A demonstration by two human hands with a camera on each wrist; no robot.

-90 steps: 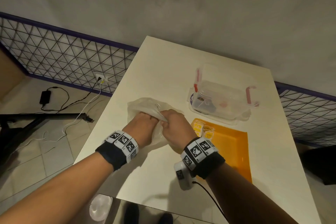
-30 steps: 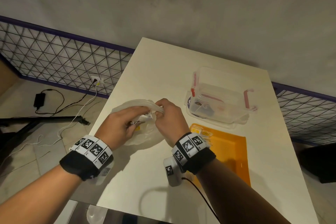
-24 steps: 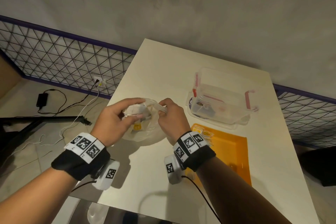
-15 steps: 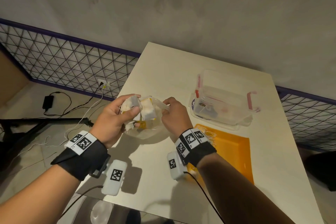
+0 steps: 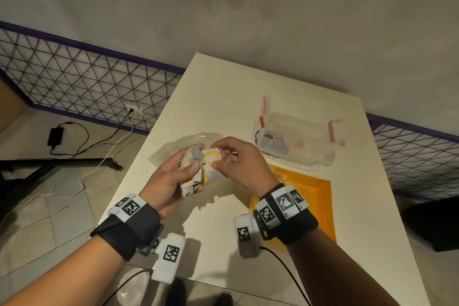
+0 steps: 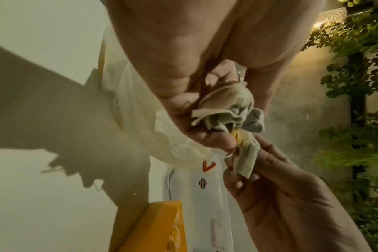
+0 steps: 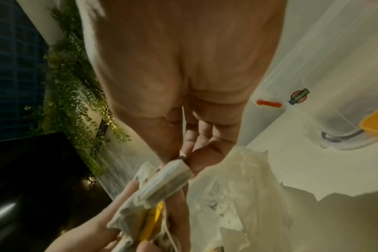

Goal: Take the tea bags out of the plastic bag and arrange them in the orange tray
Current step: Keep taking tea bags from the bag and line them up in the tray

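My left hand (image 5: 191,160) is raised above the table and grips a crumpled bundle of tea bags (image 5: 192,176) with white strings and yellow tags. My right hand (image 5: 219,155) pinches one tea bag (image 5: 212,165) at the bundle's right side. In the left wrist view that tea bag (image 6: 246,158) hangs between the right thumb and fingers, next to the bundle (image 6: 227,105). The clear plastic bag (image 5: 183,143) lies slack on the table behind the hands. The orange tray (image 5: 305,196) sits under my right wrist, with tea bags (image 5: 279,175) in its far left corner.
A clear lidded container (image 5: 295,141) with red clips stands just beyond the tray. The white table (image 5: 223,97) has its left edge close to my left hand. A wire mesh fence (image 5: 87,82) and cables (image 5: 94,136) lie on the floor side to the left.
My left hand drew the bundle of tea bags out of the plastic bag and lifted it. My right hand let go of the bag's rim and now pinches a tea bag.
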